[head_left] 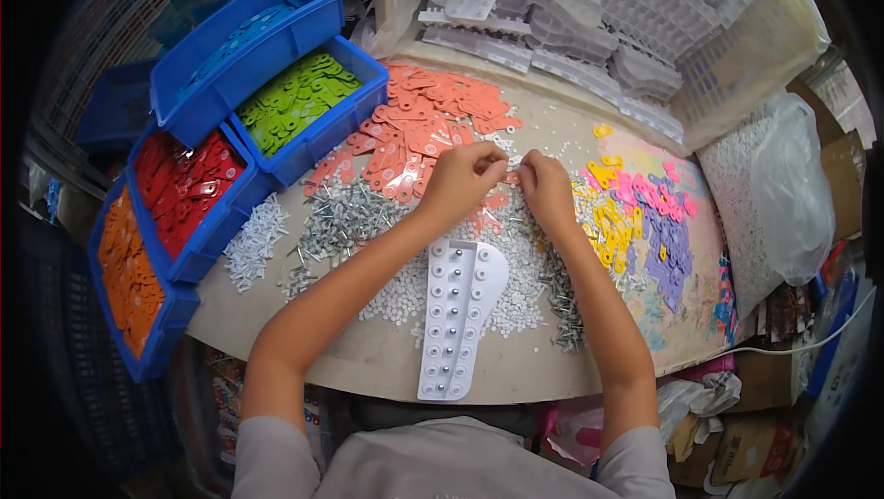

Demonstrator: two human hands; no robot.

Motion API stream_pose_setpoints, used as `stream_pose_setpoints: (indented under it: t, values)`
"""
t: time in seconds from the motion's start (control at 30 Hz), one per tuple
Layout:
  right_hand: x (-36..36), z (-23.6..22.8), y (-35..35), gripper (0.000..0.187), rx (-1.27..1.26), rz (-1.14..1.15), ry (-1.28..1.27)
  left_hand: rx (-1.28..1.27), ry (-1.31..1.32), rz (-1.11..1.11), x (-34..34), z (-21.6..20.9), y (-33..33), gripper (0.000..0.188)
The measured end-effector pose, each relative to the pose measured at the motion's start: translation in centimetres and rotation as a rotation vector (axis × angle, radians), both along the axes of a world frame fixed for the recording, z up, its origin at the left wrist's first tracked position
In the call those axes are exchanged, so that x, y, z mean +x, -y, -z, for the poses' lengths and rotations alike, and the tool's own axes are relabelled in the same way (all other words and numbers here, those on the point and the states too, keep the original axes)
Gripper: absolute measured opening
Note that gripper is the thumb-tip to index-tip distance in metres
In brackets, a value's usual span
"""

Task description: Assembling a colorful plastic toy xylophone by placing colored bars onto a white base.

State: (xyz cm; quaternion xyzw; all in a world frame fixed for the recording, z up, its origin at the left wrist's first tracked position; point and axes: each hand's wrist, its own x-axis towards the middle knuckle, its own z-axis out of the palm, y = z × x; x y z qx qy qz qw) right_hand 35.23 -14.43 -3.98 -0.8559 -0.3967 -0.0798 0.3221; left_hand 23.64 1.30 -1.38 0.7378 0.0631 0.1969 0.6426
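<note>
Both of my hands are raised over the far middle of the table, a short gap apart, with their fingers pinched together. My left hand (465, 179) is by the edge of a heap of flat coral plastic pieces (431, 117). To its right is my right hand (547, 188); whatever either pinch holds is too small to make out. Between my forearms lies a white plastic holder (488, 283), wide and rounded at its far right side. White rings line its two sides, and a row of shiny metal pins runs down its middle.
Blue bins (318, 145) at the left hold blue, green, red and orange pieces. Metal rivets (345, 218), white pegs (257, 241) and small white washers (516, 287) cover the tabletop. Yellow (610, 227), pink (649, 191) and purple pieces (669, 255) lie right. A white crate (746, 85) stands behind.
</note>
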Motion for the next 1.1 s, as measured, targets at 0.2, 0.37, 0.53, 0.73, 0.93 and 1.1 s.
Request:
stream_pose_setpoints:
  t: [0.2,0.37,0.53,0.73,0.93,1.1]
  values:
    - [-1.5,-0.7,0.4,0.009,-0.022,-0.018,0.052,-0.197,-0.138,0.07,-9.8,-3.5,0.7,0.011]
    - [-4.4,-3.2,1.4,0.007,0.091,0.003,-0.072,-0.262,-0.259,0.05,-15.6,-2.6,1.5,0.014]
    - [-13.1,-6.7,5.6,0.009,0.045,-0.148,-0.359,0.09,-0.259,0.067,-19.2,-1.6,1.7,0.009]
    - [-18.8,-5.6,7.1,0.01,-0.02,-0.202,-0.486,0.262,-0.17,0.046,-19.4,-0.7,2.8,0.01]
    - [-19.3,-4.7,6.4,0.011,-0.071,-0.292,-0.195,0.246,-0.255,-0.005,-19.1,-0.5,3.4,0.01]
    - [-19.8,-4.9,6.1,0.013,-0.205,-0.294,-0.046,0.166,-0.345,-0.011,-19.1,-0.9,3.5,0.008]
